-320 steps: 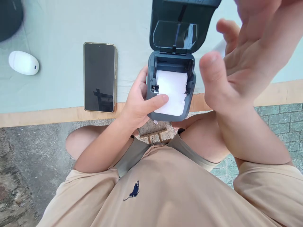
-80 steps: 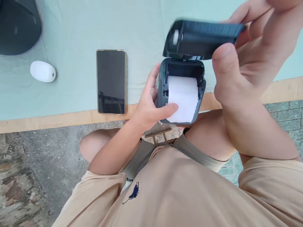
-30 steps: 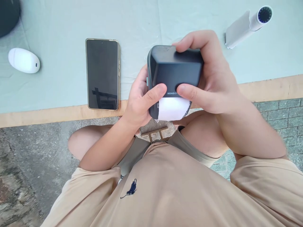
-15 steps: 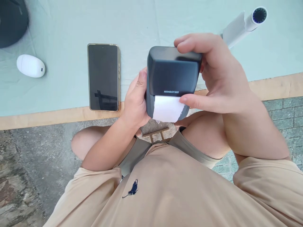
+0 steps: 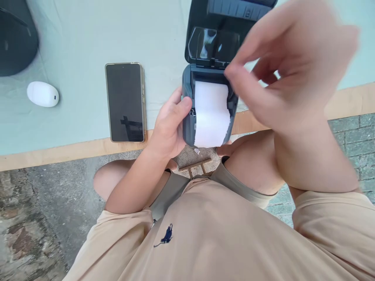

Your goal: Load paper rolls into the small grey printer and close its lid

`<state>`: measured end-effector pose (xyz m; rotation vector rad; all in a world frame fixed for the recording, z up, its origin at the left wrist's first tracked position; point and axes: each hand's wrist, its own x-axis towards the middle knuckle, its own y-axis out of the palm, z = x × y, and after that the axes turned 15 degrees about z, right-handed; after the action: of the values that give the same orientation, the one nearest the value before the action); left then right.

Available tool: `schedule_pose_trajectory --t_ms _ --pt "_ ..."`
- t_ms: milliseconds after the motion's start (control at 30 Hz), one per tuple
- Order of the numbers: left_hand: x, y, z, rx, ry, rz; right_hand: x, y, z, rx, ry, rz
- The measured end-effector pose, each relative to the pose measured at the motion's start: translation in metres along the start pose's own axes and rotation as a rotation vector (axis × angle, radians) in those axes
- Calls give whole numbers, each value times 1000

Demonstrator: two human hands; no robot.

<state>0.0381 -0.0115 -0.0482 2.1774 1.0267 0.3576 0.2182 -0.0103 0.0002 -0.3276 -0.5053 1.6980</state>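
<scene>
A small dark grey label printer [image 5: 187, 128] sits at the table's near edge with its lid [image 5: 216, 35] swung up and back. A white paper roll [image 5: 211, 113] lies in its bay, the torn end hanging over the front. My left hand [image 5: 168, 127] grips the printer's left side, thumb on the rim. Blurred with motion, my right hand [image 5: 281, 78] hovers above the printer's right side with its fingers apart, holding nothing.
A black phone [image 5: 125, 102] lies face up left of the printer. Further left are a white oval device [image 5: 42, 94] and a dark round object [image 5: 16, 37]. The table [image 5: 73, 148] has a wooden front edge; below are my knees and paved ground.
The lid, pressed down half a second ago, now stands open again. My right hand has let go of the printer and lifted off to the right; my left hand still holds it.
</scene>
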Motion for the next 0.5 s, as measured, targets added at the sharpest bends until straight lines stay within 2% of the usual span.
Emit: schedule_pose_trajectory --t_ms 133,200,267,367,500 --pt "0 -4 1 15 -13 41 3 1 2 -523 -14 211" --pt "0 -4 1 7 -18 39 3 0 0 -722 19 278" --pt "0 -2 1 5 -27 30 2 0 -1 -829 50 314" --pt "0 0 1 10 -25 19 0 -4 0 -763 26 340" --pt "1 0 3 1 21 -47 -8 -17 9 -356 -83 317"
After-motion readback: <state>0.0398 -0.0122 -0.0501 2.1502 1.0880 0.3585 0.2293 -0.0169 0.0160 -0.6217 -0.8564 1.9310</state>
